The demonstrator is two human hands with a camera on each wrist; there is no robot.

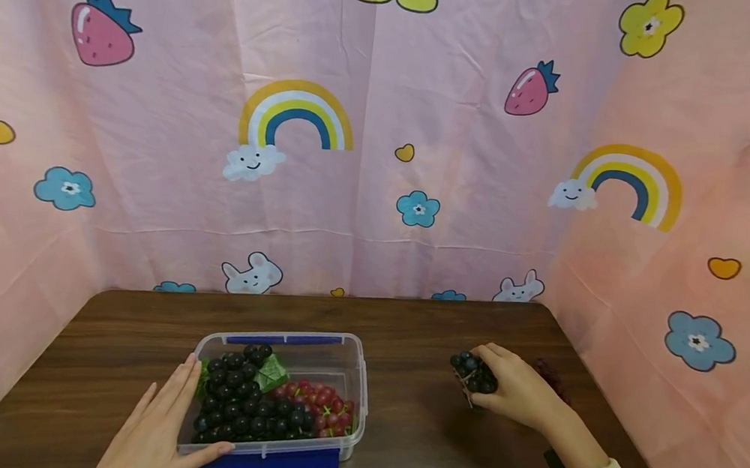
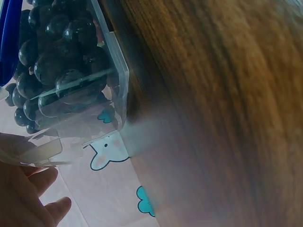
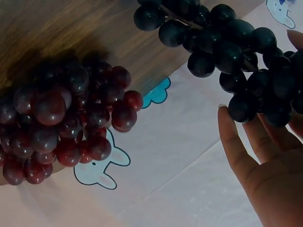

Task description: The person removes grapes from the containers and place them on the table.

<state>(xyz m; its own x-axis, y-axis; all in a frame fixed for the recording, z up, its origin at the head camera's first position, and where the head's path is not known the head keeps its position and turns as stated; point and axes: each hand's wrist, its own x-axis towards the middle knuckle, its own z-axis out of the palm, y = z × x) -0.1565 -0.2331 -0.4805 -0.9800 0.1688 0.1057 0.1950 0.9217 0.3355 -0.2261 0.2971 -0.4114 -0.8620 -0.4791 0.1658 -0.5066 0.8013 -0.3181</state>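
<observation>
Black grapes (image 1: 483, 378) gripped in RH (image 1: 519, 387); LH (image 1: 156, 424) touching tub (image 1: 348, 367).

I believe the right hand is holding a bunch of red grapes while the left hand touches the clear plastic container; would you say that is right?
Not quite: the bunch of grapes in the right hand is black, not red, as the right wrist view shows. The left hand does touch the clear plastic container.

Here's the black grape bunch (image 1: 472, 373), glossy, stem showing, gripped in the right hand (image 1: 515, 387)! Over left, the left hand (image 1: 153, 424) touches the clear plastic container (image 1: 362, 391), open-topped, blue-latched, black grapes (image 1: 240, 402) heaped left, red grapes (image 1: 331, 408) lying right.
</observation>
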